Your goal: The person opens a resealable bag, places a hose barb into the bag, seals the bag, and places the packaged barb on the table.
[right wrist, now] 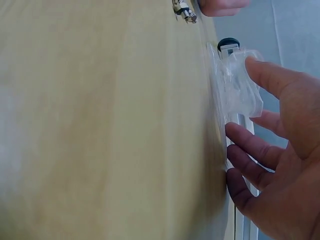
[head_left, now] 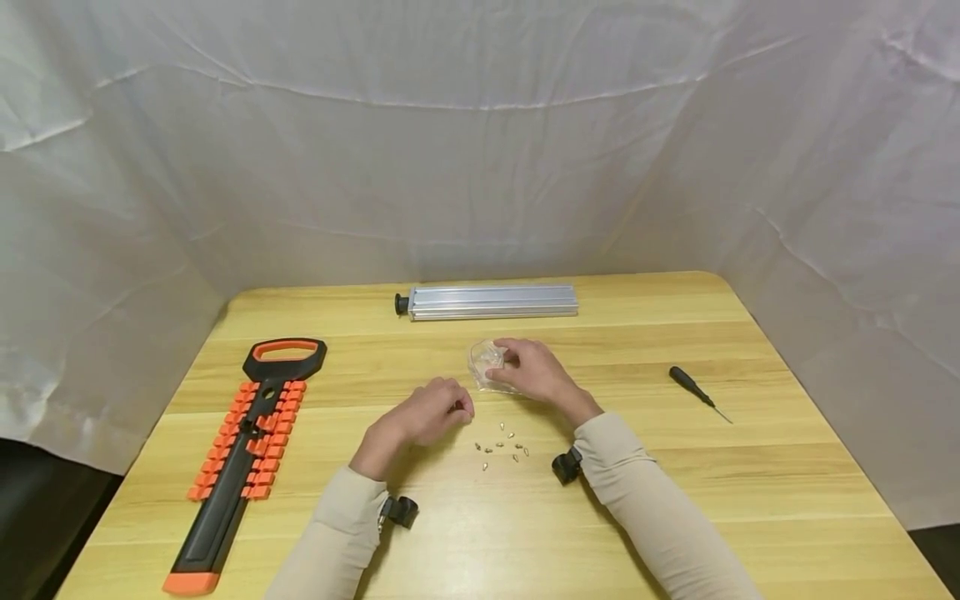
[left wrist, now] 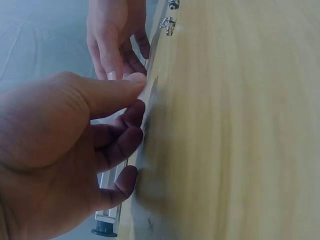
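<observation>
My right hand pinches a crumpled clear plastic bag between thumb and forefinger, close over the table. In the right wrist view the thumb presses on the bag, while the other fingers spread below it. To its left, my left hand is low over the wood with loosely curled fingers. Nothing shows between those fingers in the left wrist view, though the thumb covers part of them. Several small, shiny, pointed metal pieces lie scattered on the table just in front of both hands.
A silver aluminium profile with a black knob lies toward the back edge. On the left is a long black tool with orange clips and a looped handle. A black-handled screwdriver lies on the right. Pale curtains surround the wooden table.
</observation>
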Motion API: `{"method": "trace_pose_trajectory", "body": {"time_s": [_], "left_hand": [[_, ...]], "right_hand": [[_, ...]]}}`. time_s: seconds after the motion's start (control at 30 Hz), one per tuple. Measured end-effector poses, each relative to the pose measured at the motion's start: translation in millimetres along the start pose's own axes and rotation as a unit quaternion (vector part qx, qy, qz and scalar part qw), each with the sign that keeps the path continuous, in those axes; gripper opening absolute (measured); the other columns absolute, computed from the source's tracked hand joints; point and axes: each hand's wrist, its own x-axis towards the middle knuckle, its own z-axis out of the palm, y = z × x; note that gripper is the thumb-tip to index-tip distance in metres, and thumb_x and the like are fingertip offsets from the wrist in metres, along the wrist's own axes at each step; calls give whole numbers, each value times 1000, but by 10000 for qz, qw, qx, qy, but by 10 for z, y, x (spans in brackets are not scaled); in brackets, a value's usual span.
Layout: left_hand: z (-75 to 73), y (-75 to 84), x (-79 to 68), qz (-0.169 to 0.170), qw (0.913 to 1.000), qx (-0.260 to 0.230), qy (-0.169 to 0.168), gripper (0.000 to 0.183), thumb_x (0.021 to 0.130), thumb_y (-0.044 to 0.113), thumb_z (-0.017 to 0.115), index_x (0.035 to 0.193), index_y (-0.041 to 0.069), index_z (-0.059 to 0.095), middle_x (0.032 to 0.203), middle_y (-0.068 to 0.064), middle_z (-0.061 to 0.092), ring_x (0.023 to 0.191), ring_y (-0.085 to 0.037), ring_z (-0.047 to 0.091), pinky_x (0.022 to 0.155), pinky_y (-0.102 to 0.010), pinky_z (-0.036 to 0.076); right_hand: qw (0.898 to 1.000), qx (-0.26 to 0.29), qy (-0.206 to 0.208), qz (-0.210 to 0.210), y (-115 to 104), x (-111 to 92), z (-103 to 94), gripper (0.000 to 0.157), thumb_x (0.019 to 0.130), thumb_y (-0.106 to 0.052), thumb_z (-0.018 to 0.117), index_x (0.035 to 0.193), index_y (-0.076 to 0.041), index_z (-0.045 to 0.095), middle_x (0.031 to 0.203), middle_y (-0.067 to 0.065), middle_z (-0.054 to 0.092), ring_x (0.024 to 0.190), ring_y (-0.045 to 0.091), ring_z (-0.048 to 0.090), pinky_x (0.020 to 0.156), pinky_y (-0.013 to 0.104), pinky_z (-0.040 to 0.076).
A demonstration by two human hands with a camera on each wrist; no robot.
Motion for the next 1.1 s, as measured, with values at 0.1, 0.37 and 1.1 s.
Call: {"method": "trace_pose_trajectory", "body": {"time_s": [0.1, 0.37, 1.1], "left_hand": [[-13, -24, 24, 39, 9989, -424, 194, 12, 98, 20, 55, 98, 16, 66, 95, 5, 60, 96, -15, 52, 94, -39, 44], [-105, -45, 161, -139, 9873, -1142, 1093, 14, 98, 17, 55, 104, 7, 62, 100, -1, 57, 92, -14, 54, 85, -30, 49], [-143, 34, 578, -765, 9839, -473, 1545, 12, 97, 22, 58, 100, 13, 65, 104, -4, 57, 96, -19, 54, 85, -35, 48]], "right_hand": [[10000, -72, 15, -4, 11, 1, 4, 65, 83, -45, 73, 139, -20, 51, 120, 6, 61, 108, 22, 57, 95, 42, 48], [9998, -134, 63, -149, 30, 14, 0, 64, 82, -44, 73, 137, -18, 53, 121, 8, 63, 111, 24, 57, 98, 45, 47], [9997, 38, 146, -190, 60, 12, -2, 50, 90, -38, 65, 135, -18, 57, 117, 6, 65, 109, 24, 57, 96, 43, 46]]}}
